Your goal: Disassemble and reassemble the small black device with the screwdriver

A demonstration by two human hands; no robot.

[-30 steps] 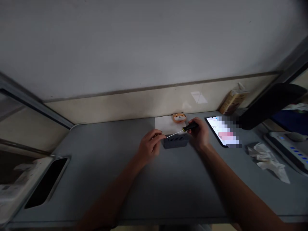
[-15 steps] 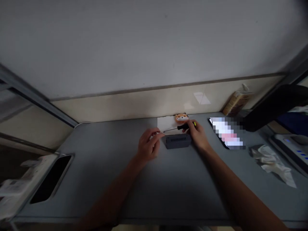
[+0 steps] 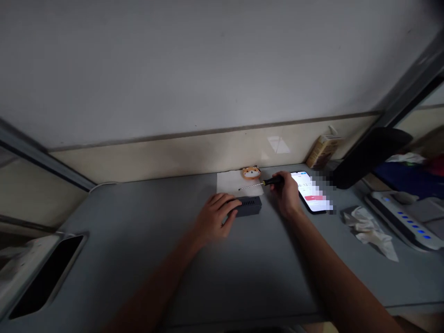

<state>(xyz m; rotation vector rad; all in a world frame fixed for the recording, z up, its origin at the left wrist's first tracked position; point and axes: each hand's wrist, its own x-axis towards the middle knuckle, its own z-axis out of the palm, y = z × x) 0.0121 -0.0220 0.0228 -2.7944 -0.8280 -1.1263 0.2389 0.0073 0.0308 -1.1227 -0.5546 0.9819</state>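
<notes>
My left hand (image 3: 218,215) is closed around the left end of a dark grey box with a row of vent slots (image 3: 250,206), which rests on the grey table. In my right hand (image 3: 287,193) is a screwdriver (image 3: 272,181) with a black handle. Its thin shaft points left, and the tip is over a white sheet of paper (image 3: 227,180) behind the box, apart from the box. An orange and white animal-face item (image 3: 251,172) sits at the paper's back right corner.
A lit phone (image 3: 310,192) lies right of my right hand. Further right are crumpled tissue (image 3: 371,231), a drink carton (image 3: 323,151), a black cylindrical object (image 3: 371,157) and a white device with blue lights (image 3: 405,219). A dark opening (image 3: 48,277) is at the table's left. A wall stands behind.
My left hand has come away from the screwdriver tip and taken hold of the box's left end. The screwdriver has been drawn back to the right of the box. The view has turned rightward.
</notes>
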